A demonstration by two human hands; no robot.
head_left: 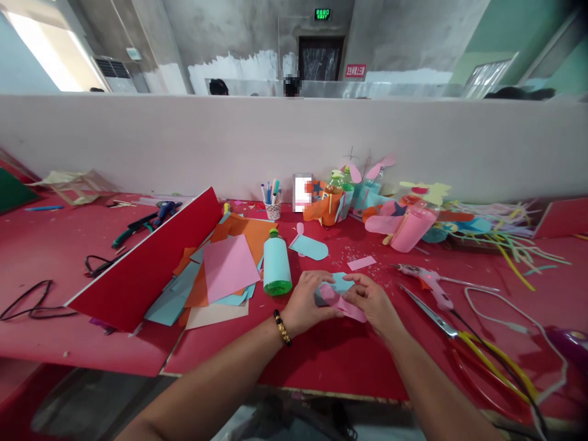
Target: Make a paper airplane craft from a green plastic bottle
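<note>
Between both hands, just above the red table, are small paper pieces: a pink paper piece [353,310] and a light blue paper piece [342,282]. My left hand [312,299] curls its fingers and thumb round the left side of them. My right hand [371,300] pinches their right side; its fingertips partly cover the paper. Beyond my left hand stands a bottle wrapped in light blue paper [276,263], with a green cap and green base. A light blue rounded cutout [311,247] lies behind my hands. Close to it is a pink paper strip [361,263].
Stacked coloured paper [232,266] lies left, beside an upright red board [158,260]. On the right are a glue gun [427,282] with cords and large scissors [454,334]. Decorated bottles [413,226], a pen cup [273,211] and paper strips [505,223] line the back partition.
</note>
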